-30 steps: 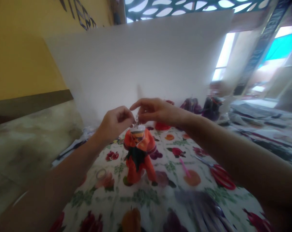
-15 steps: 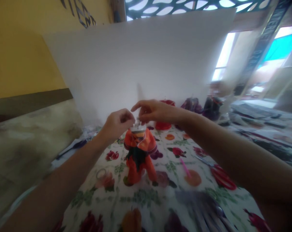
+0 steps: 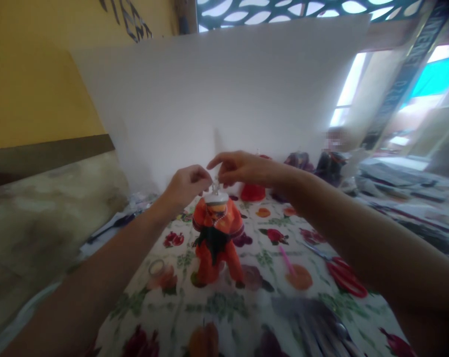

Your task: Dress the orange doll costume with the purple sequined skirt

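Observation:
An orange-clothed doll [image 3: 224, 225] with a dark green front, a bead string and a white hat [image 3: 216, 198] stands upright on the fruit-patterned tablecloth. A small white ornament [image 3: 215, 186] sticks up from the hat; its detail is blurred. My left hand [image 3: 189, 186] is closed in a pinch at the ornament's left side; what lies between the fingertips is too small to name. From the right, my right hand [image 3: 239, 167] reaches over with the index finger raised and bent. Its lower fingers are pressed together beside the ornament, and anything in them is hidden.
Red-handled scissors [image 3: 346, 276] lie on the tablecloth [image 3: 254, 307] at right, near a pink stick [image 3: 287, 260]. A clear ring [image 3: 156, 267] lies at left. A red item [image 3: 253, 192] and dark figures stand behind, before a white board [image 3: 224, 94]. Grey tools [image 3: 317, 325] lie in front.
The view has shifted slightly. Both hands stay at the hat's top, with my left fingertips slightly higher above the hat and more of the white ornament showing. The doll stands in the same place.

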Motion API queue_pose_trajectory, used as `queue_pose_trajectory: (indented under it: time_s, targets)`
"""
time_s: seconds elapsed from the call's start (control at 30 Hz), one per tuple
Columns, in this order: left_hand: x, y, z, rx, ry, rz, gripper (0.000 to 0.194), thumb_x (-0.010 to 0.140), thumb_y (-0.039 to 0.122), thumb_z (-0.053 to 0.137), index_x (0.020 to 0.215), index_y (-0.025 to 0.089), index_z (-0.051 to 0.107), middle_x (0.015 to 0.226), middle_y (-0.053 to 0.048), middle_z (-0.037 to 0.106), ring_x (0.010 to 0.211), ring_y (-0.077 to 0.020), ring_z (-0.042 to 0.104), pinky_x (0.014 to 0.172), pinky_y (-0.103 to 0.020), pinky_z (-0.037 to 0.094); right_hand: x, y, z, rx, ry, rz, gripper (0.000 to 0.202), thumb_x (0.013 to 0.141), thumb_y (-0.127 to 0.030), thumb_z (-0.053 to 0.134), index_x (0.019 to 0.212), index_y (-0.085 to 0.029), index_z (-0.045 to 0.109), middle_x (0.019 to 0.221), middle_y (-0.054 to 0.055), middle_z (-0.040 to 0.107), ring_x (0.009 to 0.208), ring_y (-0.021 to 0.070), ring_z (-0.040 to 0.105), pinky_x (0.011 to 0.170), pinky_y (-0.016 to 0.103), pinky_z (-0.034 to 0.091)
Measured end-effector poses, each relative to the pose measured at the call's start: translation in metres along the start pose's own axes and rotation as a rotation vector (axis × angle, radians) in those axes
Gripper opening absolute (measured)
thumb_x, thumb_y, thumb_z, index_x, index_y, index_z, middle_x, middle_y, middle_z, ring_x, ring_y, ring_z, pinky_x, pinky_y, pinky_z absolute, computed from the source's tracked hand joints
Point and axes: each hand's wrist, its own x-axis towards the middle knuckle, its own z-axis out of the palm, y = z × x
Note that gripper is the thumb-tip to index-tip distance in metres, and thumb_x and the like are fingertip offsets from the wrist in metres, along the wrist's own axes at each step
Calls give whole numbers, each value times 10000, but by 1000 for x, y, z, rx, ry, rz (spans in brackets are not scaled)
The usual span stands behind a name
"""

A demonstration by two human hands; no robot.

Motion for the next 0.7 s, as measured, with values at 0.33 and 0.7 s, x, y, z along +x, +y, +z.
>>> queue_pose_trajectory:
  time_s: [0.33,0.7]
  targets:
    - [-4,0,3,50,-48,-87,100,745,243,648,753,150,614,622,19,573,553,-93,499,554,-242,394,-7,-11,4,-128,-66,75,325,870,-111,587,1192,-157,597,928,66,707,797,147,676,688,251,530]
    - [-14,-1,1,310,-20,33,162,773,304,644,865,171,652,788,-14,639,683,-130,548,601,-251,425,0,-3,3,-127,-92,61,164,839,-100,621,989,-156,656,835,52,700,740,136,649,647,248,513]
